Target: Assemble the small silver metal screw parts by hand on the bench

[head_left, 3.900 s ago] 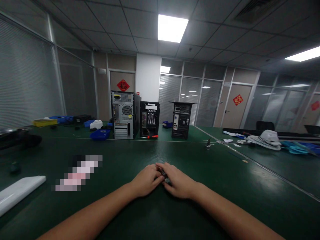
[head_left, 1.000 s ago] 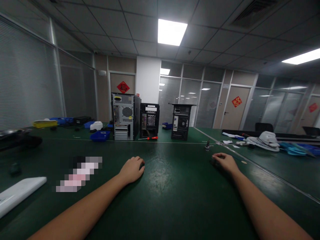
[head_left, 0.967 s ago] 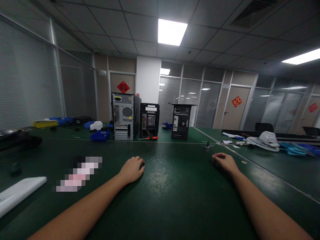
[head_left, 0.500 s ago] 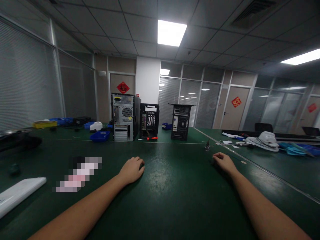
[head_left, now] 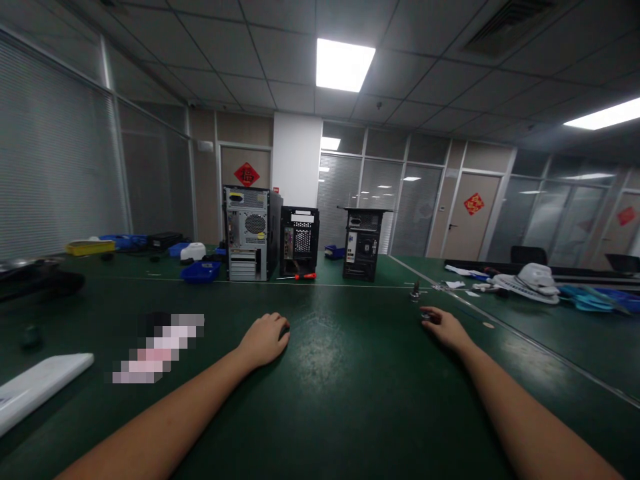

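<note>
My left hand [head_left: 263, 339] rests on the green tabletop [head_left: 345, 413] with its fingers curled. A small dark object [head_left: 284, 331] shows at the fingertips, its kind unclear. Further right, my right hand [head_left: 447, 327] lies low over the table, thumb and forefinger pinching a small shiny metal piece [head_left: 426, 318] whose kind I cannot make out. Just beyond those fingers stands a small dark upright piece with a shiny base [head_left: 415, 292], apart from the hand.
Three computer cases [head_left: 247, 233] stand at the back, with a red-handled screwdriver [head_left: 305, 276] before them. Blue trays [head_left: 200, 272] lie left of them. A white flat box [head_left: 45, 387] and a blurred-out item [head_left: 160, 350] are at left, a white hat [head_left: 530, 283] at right.
My right thumb and forefinger have shifted slightly left and apart, and the shiny piece between them now shows. The left hand stays in place.
</note>
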{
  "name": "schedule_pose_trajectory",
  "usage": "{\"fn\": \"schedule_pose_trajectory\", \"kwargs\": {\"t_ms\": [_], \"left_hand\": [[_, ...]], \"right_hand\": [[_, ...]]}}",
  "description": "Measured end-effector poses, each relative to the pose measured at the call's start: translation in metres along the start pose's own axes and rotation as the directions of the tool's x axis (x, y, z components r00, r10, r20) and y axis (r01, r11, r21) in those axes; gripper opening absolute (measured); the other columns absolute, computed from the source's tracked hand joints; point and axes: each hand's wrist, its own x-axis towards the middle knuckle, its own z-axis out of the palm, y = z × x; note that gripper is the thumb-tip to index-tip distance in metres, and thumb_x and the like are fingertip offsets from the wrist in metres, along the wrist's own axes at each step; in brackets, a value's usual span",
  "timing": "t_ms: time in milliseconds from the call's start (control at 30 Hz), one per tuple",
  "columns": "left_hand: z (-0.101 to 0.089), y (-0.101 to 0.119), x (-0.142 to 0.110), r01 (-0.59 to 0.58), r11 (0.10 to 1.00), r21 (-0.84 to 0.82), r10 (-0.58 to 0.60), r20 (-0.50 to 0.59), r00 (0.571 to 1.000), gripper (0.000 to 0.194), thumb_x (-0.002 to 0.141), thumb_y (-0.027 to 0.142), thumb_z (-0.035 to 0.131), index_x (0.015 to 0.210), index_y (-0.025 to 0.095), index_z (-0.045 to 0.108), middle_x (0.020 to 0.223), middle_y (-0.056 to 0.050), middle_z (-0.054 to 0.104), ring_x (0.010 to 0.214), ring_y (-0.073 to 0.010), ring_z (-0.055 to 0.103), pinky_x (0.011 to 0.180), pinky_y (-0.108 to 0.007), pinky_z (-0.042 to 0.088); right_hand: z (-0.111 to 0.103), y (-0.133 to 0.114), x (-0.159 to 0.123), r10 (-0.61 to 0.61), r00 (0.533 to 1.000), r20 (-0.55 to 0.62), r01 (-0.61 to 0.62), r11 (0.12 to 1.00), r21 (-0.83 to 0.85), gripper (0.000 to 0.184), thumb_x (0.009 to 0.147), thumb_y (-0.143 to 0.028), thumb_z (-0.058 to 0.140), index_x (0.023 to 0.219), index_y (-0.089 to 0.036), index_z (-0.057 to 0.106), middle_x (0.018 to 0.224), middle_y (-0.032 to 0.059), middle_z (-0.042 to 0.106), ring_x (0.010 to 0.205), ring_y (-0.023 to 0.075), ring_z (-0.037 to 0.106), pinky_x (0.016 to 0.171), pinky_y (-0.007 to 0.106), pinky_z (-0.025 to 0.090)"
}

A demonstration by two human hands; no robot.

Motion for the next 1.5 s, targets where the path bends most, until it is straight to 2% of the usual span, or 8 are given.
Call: {"fn": "schedule_pose_trajectory", "kwargs": {"t_ms": [133,267,467,600,767,1000,1100,1500], "left_hand": [[-0.001,0.003,-0.001,-0.017,0.999,0.036,0.017,-0.007,1.000,0.036,0.093,0.039,0.049,0.115,0.021,0.070,0.117,-0.011,0.066,0.108,-0.0272,0.060,0.096,-0.039,0.046],[-0.005,0.016,-0.003,-0.076,0.997,0.024,0.076,-0.015,0.997,0.033,0.093,0.037,0.050,0.115,0.021,0.069,0.117,-0.010,0.065,0.109,-0.0266,0.059,0.096,-0.039,0.045],[-0.008,0.059,-0.013,-0.197,0.974,-0.110,0.196,-0.021,0.980,0.031,0.094,0.037,0.052,0.118,0.024,0.066,0.121,-0.007,0.064,0.112,-0.0248,0.058,0.097,-0.038,0.043],[-0.011,0.083,-0.020,-0.251,0.957,-0.147,0.249,-0.029,0.968,0.027,0.094,0.036,0.052,0.115,0.023,0.064,0.115,-0.007,0.066,0.107,-0.0248,0.058,0.094,-0.038,0.044],[-0.015,0.086,-0.021,-0.246,0.959,-0.140,0.244,-0.030,0.969,0.025,0.097,0.033,0.046,0.107,0.021,0.065,0.108,-0.008,0.067,0.103,-0.0243,0.058,0.091,-0.038,0.044],[-0.012,0.069,-0.015,-0.173,0.969,-0.174,0.171,-0.028,0.985,0.018,0.091,0.030,0.054,0.100,0.022,0.068,0.107,-0.006,0.068,0.105,-0.0242,0.059,0.091,-0.037,0.044],[-0.010,0.068,-0.015,-0.176,0.966,-0.189,0.174,-0.028,0.984,0.016,0.088,0.028,0.059,0.099,0.023,0.069,0.107,-0.005,0.068,0.104,-0.0237,0.060,0.091,-0.037,0.045],[-0.008,0.083,-0.016,-0.253,0.928,-0.273,0.264,0.003,0.964,0.024,0.093,0.040,0.057,0.094,0.026,0.076,0.106,-0.005,0.070,0.103,-0.0228,0.061,0.091,-0.035,0.045]], "right_hand": [[0.011,-0.033,-0.009,-0.150,0.986,0.071,0.158,0.981,-0.114,0.050,0.078,-0.027,0.065,0.129,-0.022,0.067,0.108,0.0088,0.072,0.099,0.0241,0.067,0.093,0.037,0.048],[0.036,-0.096,-0.029,-0.321,0.928,0.188,0.341,0.936,-0.090,0.060,0.079,-0.027,0.068,0.138,-0.021,0.059,0.112,0.0084,0.070,0.100,0.0225,0.065,0.094,0.037,0.047],[0.072,-0.196,-0.079,-0.536,0.769,0.349,0.561,0.827,0.033,0.063,0.081,-0.028,0.070,0.142,-0.024,0.054,0.116,0.0074,0.070,0.106,0.0240,0.063,0.098,0.041,0.045],[0.081,-0.235,-0.109,-0.656,0.643,0.396,0.684,0.724,0.088,0.060,0.083,-0.027,0.070,0.141,-0.025,0.054,0.116,0.0080,0.070,0.106,0.0248,0.061,0.098,0.041,0.043],[0.083,-0.236,-0.113,-0.716,0.567,0.407,0.758,0.647,0.081,0.058,0.086,-0.020,0.063,0.142,-0.026,0.051,0.118,0.0083,0.065,0.108,0.0240,0.058,0.097,0.040,0.044],[0.082,-0.201,-0.091,-0.585,0.752,0.303,0.596,0.800,0.066,0.055,0.090,-0.011,0.049,0.143,-0.024,0.043,0.124,0.0098,0.051,0.106,0.0200,0.057,0.097,0.037,0.046],[0.085,-0.203,-0.094,-0.561,0.777,0.285,0.555,0.824,0.110,0.045,0.090,-0.010,0.044,0.133,-0.021,0.046,0.115,0.0088,0.054,0.101,0.0198,0.057,0.094,0.038,0.047],[0.090,-0.250,-0.132,-0.726,0.548,0.416,0.756,0.642,0.125,0.050,0.082,-0.013,0.059,0.130,-0.021,0.046,0.119,0.0098,0.058,0.104,0.0240,0.055,0.091,0.039,0.045]]}}
